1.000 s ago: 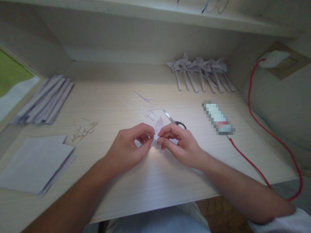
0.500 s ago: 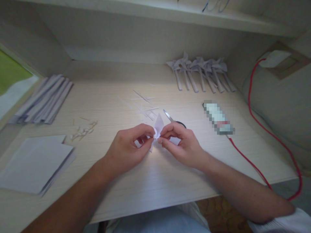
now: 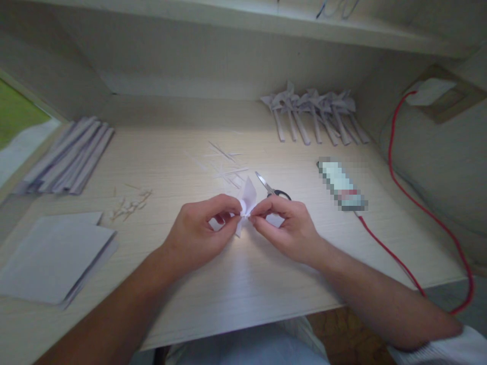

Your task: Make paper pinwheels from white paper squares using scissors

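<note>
At the far left of the counter (image 3: pixel 236 284) a bundle of long folded paper strips (image 3: pixel 70 154) is laid slantwise, and nearer the front edge a stack of paper sheets (image 3: pixel 53 256) is seen lying flat. Just to the right of these, a small scatter of toothpick-like bits (image 3: pixel 131 204) is spread on the wood. Thin paper offcuts (image 3: pixel 226 165) are strewn behind the hands, near the middle.

The left hand (image 3: pixel 198 233) is curled shut, thumb and forefinger pinched on the small white folded paper piece (image 3: pixel 246 200), which is held just above the counter at its middle. The same piece is gripped from the other side by the right hand (image 3: pixel 287 228), whose fingertips are closed against those of the left; a pointed flap is seen standing up between the two hands.

Directly behind the right hand a pair of scissors (image 3: pixel 272 190) is lying, its handles partly hidden by the knuckles. Further right a blurred-out rectangular object (image 3: pixel 342 185) is set on the counter, and a red cable (image 3: pixel 395 258) is run from it across the front right corner and up the side wall. At the back right, a row of finished paper pinwheels (image 3: pixel 315 114) is laid side by side.
</note>
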`<state>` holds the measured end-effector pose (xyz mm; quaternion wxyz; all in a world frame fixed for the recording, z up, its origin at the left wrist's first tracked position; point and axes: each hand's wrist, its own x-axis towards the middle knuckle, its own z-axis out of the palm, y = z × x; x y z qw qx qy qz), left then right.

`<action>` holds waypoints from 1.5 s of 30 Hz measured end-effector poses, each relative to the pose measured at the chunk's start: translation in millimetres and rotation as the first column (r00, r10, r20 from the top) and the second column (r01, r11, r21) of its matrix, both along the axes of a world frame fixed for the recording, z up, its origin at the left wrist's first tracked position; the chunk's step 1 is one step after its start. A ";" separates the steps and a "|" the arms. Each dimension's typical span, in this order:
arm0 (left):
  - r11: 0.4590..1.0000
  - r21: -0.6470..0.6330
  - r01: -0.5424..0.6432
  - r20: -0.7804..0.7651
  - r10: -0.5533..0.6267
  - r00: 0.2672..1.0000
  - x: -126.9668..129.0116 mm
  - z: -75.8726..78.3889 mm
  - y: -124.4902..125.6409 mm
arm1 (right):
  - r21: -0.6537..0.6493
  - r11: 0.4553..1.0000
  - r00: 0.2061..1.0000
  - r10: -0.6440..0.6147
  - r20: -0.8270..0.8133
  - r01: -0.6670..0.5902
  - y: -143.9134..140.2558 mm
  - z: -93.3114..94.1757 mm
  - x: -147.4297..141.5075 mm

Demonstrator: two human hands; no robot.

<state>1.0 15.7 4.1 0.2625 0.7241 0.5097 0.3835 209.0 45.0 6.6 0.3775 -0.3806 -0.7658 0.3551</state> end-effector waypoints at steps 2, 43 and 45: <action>1.000 0.003 -0.001 0.015 0.001 1.000 -0.2 -0.2 0.1 | -0.013 1.000 1.000 -0.002 0.005 0.002 0.2 0.7 0.3; 0.994 -0.107 0.021 0.120 -0.008 0.993 2.6 4.9 1.9 | -0.207 0.975 0.992 0.059 -0.108 -0.081 3.1 -1.9 2.1; 0.994 -0.109 0.014 0.155 0.003 0.988 3.8 3.0 1.2 | -0.264 0.960 0.990 0.053 -0.133 -0.087 3.3 -1.1 1.4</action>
